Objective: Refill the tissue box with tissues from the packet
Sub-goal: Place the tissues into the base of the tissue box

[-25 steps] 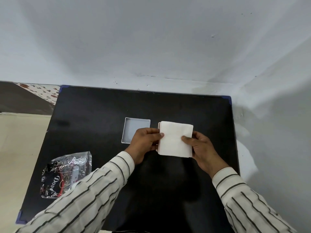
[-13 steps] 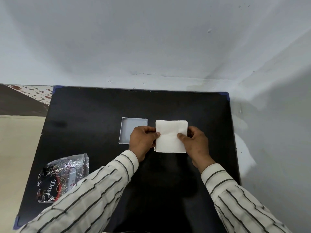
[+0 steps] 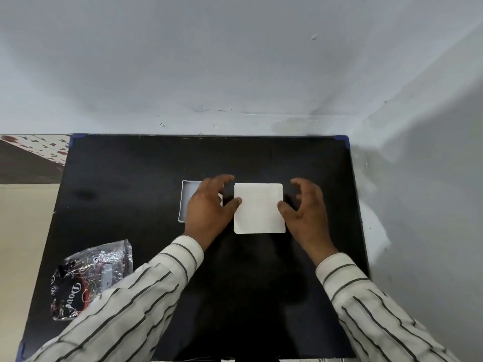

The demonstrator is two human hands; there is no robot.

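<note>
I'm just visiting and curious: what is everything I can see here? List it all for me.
table: one, black top with blue corners, set into the corner of the walls.
stack of tissues: one, white, square, at the middle of the table between the two hands.
open box part: one, white, shallow, just left of the tissues, partly hidden behind the left hand; whether it is a lid or the box base cannot be told.
packet: one, clear crinkled plastic with black, red and white print, near the table's front left edge.
walls: two, pale grey, meeting at the right.
left hand: one, thumb touching the tissues' left edge, fingers spread.
right hand: one, thumb touching the right edge, fingers spread.
sleeves: two, white with dark stripes.
</note>
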